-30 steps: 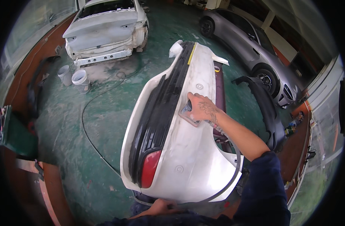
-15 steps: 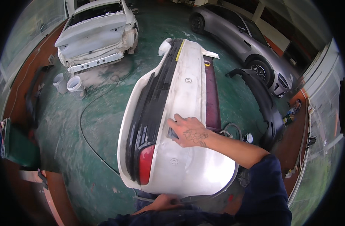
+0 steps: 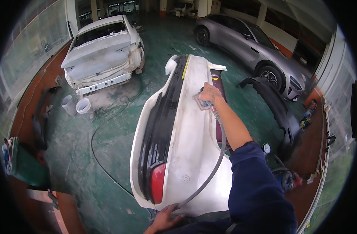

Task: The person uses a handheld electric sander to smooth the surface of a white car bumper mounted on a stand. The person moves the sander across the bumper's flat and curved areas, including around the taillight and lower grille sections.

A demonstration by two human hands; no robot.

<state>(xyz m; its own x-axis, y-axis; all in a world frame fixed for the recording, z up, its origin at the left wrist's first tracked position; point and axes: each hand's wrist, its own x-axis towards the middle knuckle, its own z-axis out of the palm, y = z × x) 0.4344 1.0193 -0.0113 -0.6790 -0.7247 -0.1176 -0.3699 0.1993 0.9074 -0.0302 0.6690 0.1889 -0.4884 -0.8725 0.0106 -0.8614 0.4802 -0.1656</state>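
My right hand [image 3: 209,91] is closed on a square orbital sander [image 3: 202,102], resting on the upper half of a long white car bumper [image 3: 188,156]. The bumper has a black strip, a red reflector and yellow tape. A grey air hose [image 3: 221,148] runs from the sander down toward my left hand [image 3: 166,218], at the bumper's near end. My left hand's fingers are curled at the hose, partly hidden. Beneath the bumper's right side shows a maroon panel [image 3: 219,87].
A stripped white car [image 3: 96,58] stands upper left, two buckets [image 3: 85,107] near it. A silver car [image 3: 248,50] stands upper right, a dark loose bumper [image 3: 272,101] beside it. A green bin [image 3: 28,163] is at left, a cable [image 3: 96,152] on the floor.
My right hand and sander moved down the bumper toward me, then back up to its upper half. My forearm is now more upright, and the view has shifted slightly.
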